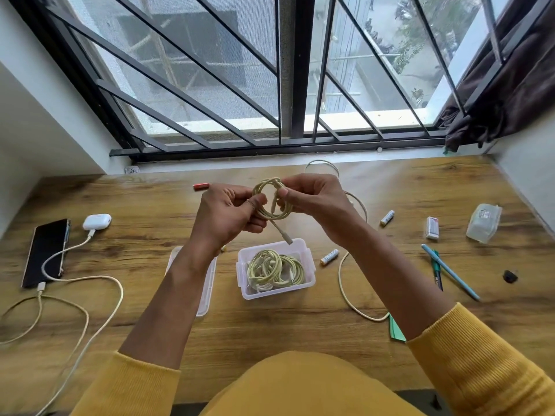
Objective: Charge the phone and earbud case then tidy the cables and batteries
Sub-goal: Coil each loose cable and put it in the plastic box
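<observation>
Gripping a coiled cable (271, 202) above the table (300, 325), the left hand (231, 214) and right hand (312, 202) are both pinching its loops, one plug end dangling toward the open plastic box (309, 265) of coiled cables. At far left, phone (45, 250) and earbud case (96, 221) are lying plugged in. Loose batteries (387, 217) are lying right.

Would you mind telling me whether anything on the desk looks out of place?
Yes: three batteries lie scattered on the desk, and one cable trails loose instead of coiled in the box.
</observation>
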Action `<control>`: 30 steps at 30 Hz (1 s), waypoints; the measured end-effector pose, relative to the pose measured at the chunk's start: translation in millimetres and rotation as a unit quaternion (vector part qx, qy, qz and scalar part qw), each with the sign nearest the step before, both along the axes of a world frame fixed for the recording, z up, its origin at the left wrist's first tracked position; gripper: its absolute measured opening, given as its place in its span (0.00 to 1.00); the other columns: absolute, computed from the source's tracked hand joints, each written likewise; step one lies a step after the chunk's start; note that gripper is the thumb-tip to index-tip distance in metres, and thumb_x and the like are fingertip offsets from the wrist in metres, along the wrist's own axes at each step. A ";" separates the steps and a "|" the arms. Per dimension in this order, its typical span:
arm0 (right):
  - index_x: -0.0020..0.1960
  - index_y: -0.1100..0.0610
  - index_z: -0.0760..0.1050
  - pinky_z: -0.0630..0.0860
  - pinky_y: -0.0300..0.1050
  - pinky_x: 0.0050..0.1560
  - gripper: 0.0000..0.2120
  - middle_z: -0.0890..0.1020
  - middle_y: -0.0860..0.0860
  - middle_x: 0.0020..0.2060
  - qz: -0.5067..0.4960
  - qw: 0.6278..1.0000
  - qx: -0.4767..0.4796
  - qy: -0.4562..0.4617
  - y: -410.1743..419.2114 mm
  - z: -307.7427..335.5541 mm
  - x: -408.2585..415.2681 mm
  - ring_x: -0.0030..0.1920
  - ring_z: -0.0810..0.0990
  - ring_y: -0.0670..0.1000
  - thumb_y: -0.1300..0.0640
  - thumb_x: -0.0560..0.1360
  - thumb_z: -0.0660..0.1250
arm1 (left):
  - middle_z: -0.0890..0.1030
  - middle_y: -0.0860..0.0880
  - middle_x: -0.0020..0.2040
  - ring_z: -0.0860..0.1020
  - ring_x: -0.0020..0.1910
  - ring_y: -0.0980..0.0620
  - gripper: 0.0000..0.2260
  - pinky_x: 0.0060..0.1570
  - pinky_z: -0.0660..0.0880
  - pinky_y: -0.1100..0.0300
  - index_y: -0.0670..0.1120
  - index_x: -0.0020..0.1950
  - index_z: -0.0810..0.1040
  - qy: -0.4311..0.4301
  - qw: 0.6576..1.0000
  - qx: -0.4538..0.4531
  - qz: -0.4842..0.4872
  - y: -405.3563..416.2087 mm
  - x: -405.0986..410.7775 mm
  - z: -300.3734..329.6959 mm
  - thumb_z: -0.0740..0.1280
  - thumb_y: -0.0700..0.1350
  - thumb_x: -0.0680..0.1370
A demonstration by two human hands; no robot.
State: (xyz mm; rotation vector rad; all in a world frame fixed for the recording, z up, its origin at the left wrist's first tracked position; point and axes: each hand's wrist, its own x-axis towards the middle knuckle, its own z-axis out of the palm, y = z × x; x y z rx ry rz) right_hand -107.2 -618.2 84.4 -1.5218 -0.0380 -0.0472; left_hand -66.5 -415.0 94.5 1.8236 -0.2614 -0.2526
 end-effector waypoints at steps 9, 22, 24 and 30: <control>0.62 0.58 0.73 0.83 0.49 0.49 0.16 0.87 0.64 0.48 -0.031 0.995 0.071 0.064 3.5 5.0 -3.5 0.47 0.86 0.58 0.67 0.78 0.73 | 0.87 0.42 0.36 0.87 0.35 0.44 0.04 0.37 0.86 0.52 0.39 0.50 0.87 -0.030 0.998 0.049 0.010 -4.2 -2.1 -0.1 0.73 0.39 0.81; 0.64 0.63 0.78 0.78 0.43 0.47 0.20 0.84 0.53 0.38 0.006 0.993 0.119 0.003 9.2 3.0 -2.5 0.40 0.81 0.50 0.75 0.74 0.73 | 0.86 0.40 0.35 0.87 0.34 0.42 0.06 0.36 0.86 0.52 0.38 0.48 0.86 0.006 0.999 0.024 0.047 -15.4 -5.1 2.0 0.72 0.39 0.82; 0.59 0.62 0.81 0.79 0.44 0.45 0.15 0.85 0.55 0.38 -0.057 0.996 0.073 -0.017 13.4 1.8 -1.1 0.40 0.83 0.50 0.70 0.74 0.76 | 0.86 0.40 0.36 0.87 0.34 0.42 0.07 0.35 0.85 0.53 0.39 0.47 0.86 0.032 0.998 0.000 0.051 -19.2 -7.5 0.0 0.72 0.40 0.82; 0.55 0.59 0.86 0.85 0.56 0.44 0.08 0.89 0.52 0.46 -0.169 0.979 -0.067 -0.088 21.3 -5.3 -2.3 0.43 0.87 0.53 0.59 0.77 0.78 | 0.87 0.39 0.38 0.87 0.34 0.42 0.07 0.36 0.85 0.55 0.38 0.49 0.85 0.070 0.995 -0.040 0.061 -20.3 -8.9 -0.6 0.72 0.41 0.82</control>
